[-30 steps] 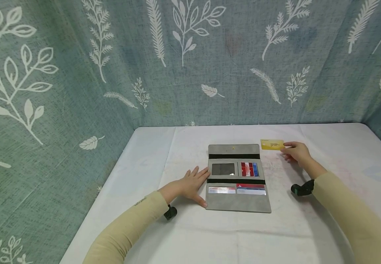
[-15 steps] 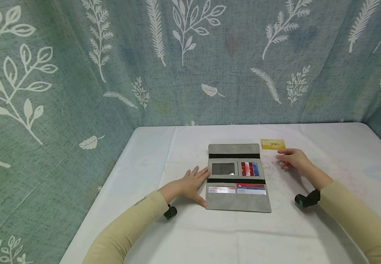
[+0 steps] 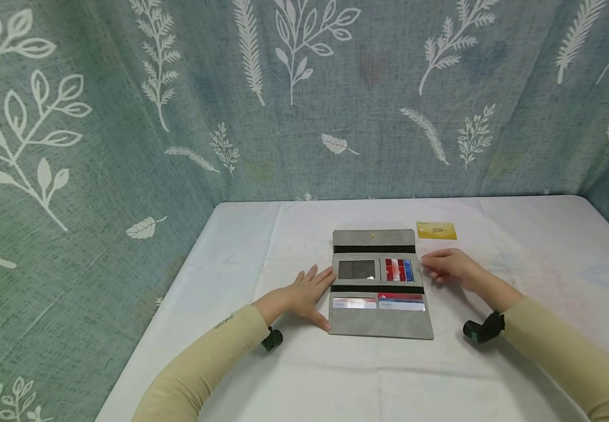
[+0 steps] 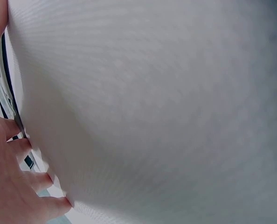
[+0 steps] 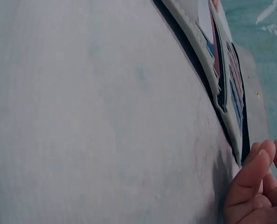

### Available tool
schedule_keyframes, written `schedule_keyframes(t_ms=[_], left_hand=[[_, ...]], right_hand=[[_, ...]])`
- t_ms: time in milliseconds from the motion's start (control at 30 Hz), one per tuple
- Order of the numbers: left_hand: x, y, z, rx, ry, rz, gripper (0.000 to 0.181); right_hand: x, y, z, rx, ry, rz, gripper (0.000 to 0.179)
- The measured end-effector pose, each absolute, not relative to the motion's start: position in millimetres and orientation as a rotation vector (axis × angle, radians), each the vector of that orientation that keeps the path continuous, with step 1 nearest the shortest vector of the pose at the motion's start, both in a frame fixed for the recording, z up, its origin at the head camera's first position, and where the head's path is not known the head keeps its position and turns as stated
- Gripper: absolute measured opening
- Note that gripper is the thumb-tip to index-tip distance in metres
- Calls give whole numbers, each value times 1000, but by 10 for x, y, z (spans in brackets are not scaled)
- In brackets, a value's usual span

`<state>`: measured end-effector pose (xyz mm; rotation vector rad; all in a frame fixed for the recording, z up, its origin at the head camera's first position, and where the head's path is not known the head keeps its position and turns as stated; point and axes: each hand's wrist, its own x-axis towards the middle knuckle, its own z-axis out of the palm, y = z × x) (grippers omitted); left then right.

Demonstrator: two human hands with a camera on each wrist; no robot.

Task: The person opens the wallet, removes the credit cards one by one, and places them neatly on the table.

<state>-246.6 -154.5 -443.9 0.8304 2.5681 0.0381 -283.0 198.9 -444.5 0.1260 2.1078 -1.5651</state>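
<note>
A grey tri-fold wallet (image 3: 381,324) lies unfolded on the table, with cards in its slots. Red and blue cards (image 3: 398,271) show in the middle panel, beside a clear window (image 3: 357,270). Paler cards (image 3: 354,303) sit in the near panel. My left hand (image 3: 306,296) lies flat with fingers spread, fingertips and thumb along the wallet's left edge. At the right edge, near the middle panel, is my right hand (image 3: 453,268), its fingers loosely bent and holding nothing. In the right wrist view the thumb and fingertips (image 5: 264,154) are close by the wallet's edge.
A yellow card (image 3: 436,230) lies flat on the white tablecloth (image 3: 304,375), just right of the wallet's far flap. Behind and to the left hangs a blue-green leaf-patterned curtain (image 3: 367,146). Both wrists wear small black cameras (image 3: 483,328).
My right hand has let go of the yellow card, leaving it on the table, and moved left and nearer to the wallet's right edge. The left hand has stayed put.
</note>
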Motion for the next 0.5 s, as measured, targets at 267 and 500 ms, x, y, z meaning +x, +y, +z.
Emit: schedule_keyframes(t_ms=[267,500], left_hand=[[-2471,-1549,-4457,835,2571,27,117],[-2467,-1555,-4440,830,2570,44,116]], right_hand=[[-2797,1880,-4462,96,2003,-1575,36],[-2802,1816,-4468,96,1978,-1575,32]])
